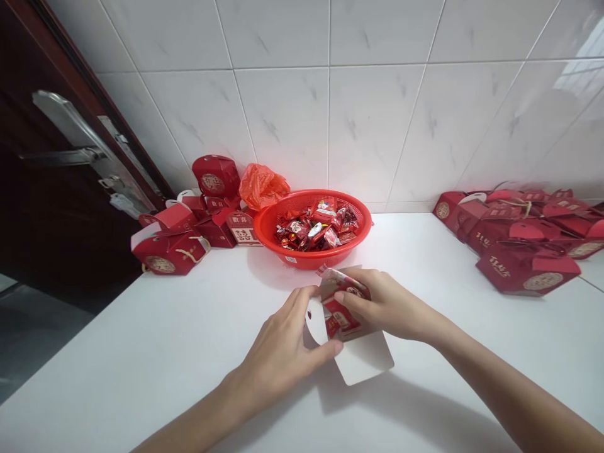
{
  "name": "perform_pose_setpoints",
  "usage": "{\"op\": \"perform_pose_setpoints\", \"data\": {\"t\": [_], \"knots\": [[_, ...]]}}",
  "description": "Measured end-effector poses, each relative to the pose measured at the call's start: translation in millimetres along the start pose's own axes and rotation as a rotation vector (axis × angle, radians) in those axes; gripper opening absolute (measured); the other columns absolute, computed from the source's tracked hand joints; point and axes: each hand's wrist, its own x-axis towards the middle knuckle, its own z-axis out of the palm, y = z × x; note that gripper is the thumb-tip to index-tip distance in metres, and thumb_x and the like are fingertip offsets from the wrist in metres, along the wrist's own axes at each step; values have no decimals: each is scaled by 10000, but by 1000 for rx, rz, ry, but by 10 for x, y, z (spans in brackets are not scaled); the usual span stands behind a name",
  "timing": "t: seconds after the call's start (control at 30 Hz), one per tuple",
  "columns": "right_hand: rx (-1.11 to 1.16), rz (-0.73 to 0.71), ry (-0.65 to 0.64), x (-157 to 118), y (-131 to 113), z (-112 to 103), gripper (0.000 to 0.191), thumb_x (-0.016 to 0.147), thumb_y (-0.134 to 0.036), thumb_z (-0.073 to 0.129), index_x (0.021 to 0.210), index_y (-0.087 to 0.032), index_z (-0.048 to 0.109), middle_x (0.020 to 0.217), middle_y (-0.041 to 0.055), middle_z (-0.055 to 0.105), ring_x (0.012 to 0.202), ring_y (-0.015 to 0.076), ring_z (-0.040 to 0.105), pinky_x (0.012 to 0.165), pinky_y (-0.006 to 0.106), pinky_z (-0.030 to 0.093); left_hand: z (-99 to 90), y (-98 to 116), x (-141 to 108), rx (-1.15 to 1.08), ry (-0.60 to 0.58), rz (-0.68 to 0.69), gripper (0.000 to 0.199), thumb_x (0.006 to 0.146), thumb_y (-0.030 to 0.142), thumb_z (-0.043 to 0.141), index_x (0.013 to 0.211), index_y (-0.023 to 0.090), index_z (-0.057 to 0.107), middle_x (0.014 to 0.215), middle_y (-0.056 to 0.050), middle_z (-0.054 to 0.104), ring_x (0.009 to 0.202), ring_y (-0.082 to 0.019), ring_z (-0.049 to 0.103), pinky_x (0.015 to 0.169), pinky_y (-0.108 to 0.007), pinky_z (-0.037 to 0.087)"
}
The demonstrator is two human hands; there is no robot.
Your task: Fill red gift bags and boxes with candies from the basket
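Observation:
An open cardboard gift box (365,360), its pale inside facing up, is in front of me at the middle of the table. My left hand (285,336) grips the box's left side, thumb on the near edge and fingers behind the white rounded flap (316,319). My right hand (384,302) is over the box opening, its thumb and fingers closed on a red wrapped candy packet (352,288). More red wrapped candy (337,324) lies inside the box. Just behind both hands stands a red plastic basket (311,259) holding several wrapped candies (318,226).
Folded red gift boxes (172,251) stand at the left, beside a crumpled red plastic bag (262,185). Another cluster of red boxes (526,267) sits at the right. A tiled wall (377,126) bounds the white table (189,340); a dark door (47,207) is on the left.

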Motion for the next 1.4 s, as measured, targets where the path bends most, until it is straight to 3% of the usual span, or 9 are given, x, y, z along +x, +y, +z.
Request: {"op": "perform_pose_setpoints", "data": {"t": [0.17, 0.37, 0.57, 0.77, 0.9, 1.0, 1.13, 1.23, 1.4], "knots": [[-26, 10, 52, 1, -3, 2, 242, 951, -376, 489, 897, -184, 627, 815, 16, 631, 707, 152, 551, 627, 263, 420, 24, 4, -36, 24, -1, 32, 556, 806, 453, 694, 1290, 271, 488, 1283, -79, 617, 993, -274, 630, 818, -391, 516], [182, 87, 97, -2, 20, 4, 203, 948, -369, 452, 813, -219, 471, 664, -41, 506, 569, 121, 470, 511, 233, 369, 25, -36, -32, 7, 10, 10, 599, 787, 474, 712, 1304, 278, 482, 1322, -89, 606, 1020, -293, 637, 811, -394, 523], [221, -38, 12, 1, 82, 12, 177, 876, -335, 566, 798, -184, 616, 709, -5, 578, 629, 136, 511, 575, 254, 416, 24, -61, -3, -34, 2, 25, 604, 793, 466, 707, 1324, 294, 479, 1343, -84, 595, 1071, -304, 624, 858, -423, 525], [-74, -28, 71, -32, 91, 49, 198, 942, -348, 505, 919, -200, 633, 795, 18, 642, 698, 160, 559, 630, 275, 431, 10, -45, 8, -33, -9, -4, 611, 787, 471, 718, 1321, 301, 476, 1347, -76, 596, 1031, -295, 633, 827, -411, 527], [-153, -45, -25, -4, 11, 26, 430, 1026, -444, 342, 808, -199, 621, 759, 22, 637, 652, 146, 541, 612, 275, 396, 3, -52, 17, -35, -15, 11, 605, 787, 452, 723, 1320, 302, 479, 1335, -64, 605, 1047, -286, 628, 865, -409, 518], [-245, -25, -147, 54, -41, 1, 498, 1029, -445, 340, 677, -192, 587, 636, 4, 605, 541, 119, 484, 555, 268, 345, 3, -64, 23, -27, -18, -7, 642, 772, 462, 734, 1336, 299, 472, 1313, -66, 615, 1010, -284, 643, 834, -402, 524], [-639, 107, -171, 163, -122, 46, 443, 992, -344, 433, 615, -183, 601, 619, 51, 637, 536, 143, 529, 541, 281, 313, 14, -73, 38, -34, -39, -5, 656, 778, 491, 724, 1350, 301, 467, 1338, -80, 598, 990, -287, 657, 803, -391, 533], [-923, 158, -119, 254, -164, 141, 283, 922, -203, 487, 731, -175, 694, 712, 112, 693, 666, 225, 643, 562, 291, 342, 23, -66, 54, -28, -39, -9, 661, 777, 512, 721, 1350, 297, 471, 1366, -74, 581, 942, -260, 659, 819, -389, 536], [-1021, 289, -237, 338, -136, 270, 230, 830, -75, 531, 914, -137, 737, 888, 183, 738, 806, 314, 716, 589, 313, 422, 27, -37, 63, -20, -47, -38, 686, 776, 514, 716, 1362, 254, 471, 1368, -98, 583, 834, -231, 664, 808, -393, 541]]}}
